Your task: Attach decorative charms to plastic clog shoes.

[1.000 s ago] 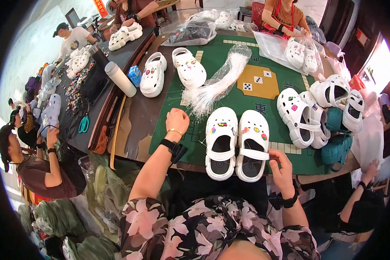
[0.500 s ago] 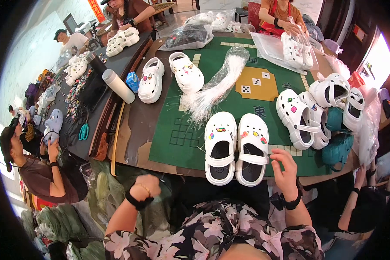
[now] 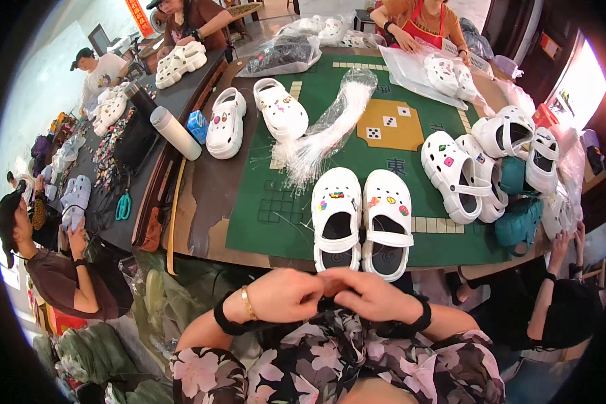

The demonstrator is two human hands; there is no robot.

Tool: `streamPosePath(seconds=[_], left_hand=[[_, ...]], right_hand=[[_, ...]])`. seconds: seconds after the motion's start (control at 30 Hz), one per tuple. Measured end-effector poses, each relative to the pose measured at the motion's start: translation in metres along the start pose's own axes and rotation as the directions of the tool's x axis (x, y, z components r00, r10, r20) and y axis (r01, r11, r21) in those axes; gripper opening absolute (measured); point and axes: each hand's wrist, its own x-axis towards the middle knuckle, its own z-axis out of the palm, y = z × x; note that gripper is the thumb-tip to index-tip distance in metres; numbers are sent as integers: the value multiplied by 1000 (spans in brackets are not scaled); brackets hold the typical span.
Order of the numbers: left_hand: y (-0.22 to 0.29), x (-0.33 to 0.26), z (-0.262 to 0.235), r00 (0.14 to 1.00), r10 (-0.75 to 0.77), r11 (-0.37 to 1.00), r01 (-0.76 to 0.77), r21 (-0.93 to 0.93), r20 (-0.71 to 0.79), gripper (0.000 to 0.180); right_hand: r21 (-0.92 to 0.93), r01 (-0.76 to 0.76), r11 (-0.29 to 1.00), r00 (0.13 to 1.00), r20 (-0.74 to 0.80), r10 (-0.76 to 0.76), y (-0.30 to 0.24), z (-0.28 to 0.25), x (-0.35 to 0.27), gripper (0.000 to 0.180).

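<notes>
My left hand [image 3: 276,296] and my right hand [image 3: 374,295] meet in front of my body, just short of the table's near edge. Both have curled fingers with the tips brought together, and whatever they may pinch is hidden. Directly beyond them stands a pair of white clogs, the left clog [image 3: 337,195] and the right clog [image 3: 388,195], toes pointing away. Small colourful charms dot their uppers, and the heel straps lie across the openings. Past the pair, a bundle of clear plastic tag fasteners [image 3: 316,151] spreads over the green mat [image 3: 269,232].
Two charmed white clogs [image 3: 227,124] [image 3: 281,111] sit at the far left, beside a white bottle [image 3: 176,133]. More white clogs [image 3: 453,178] and teal clogs [image 3: 518,222] crowd the right. Across the table a co-worker handles bagged clogs [image 3: 443,73]; other people work left and right.
My hands have come together from either side of the clogs, the left moving right and the right moving left. The far co-worker's bagged clogs have tipped from upright to lying down.
</notes>
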Motion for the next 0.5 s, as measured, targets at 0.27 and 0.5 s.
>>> streamPosePath(seconds=[0.27, 0.5], left_hand=[[-18, 30, -1, 935, -59, 986, 0, -167, -350, 9], [-49, 53, 1, 801, -89, 996, 73, -50, -592, 8]], right_hand=[[138, -509, 850, 859, 22, 511, 14, -19, -35, 24], [437, -572, 694, 746, -74, 661, 24, -25, -35, 26]])
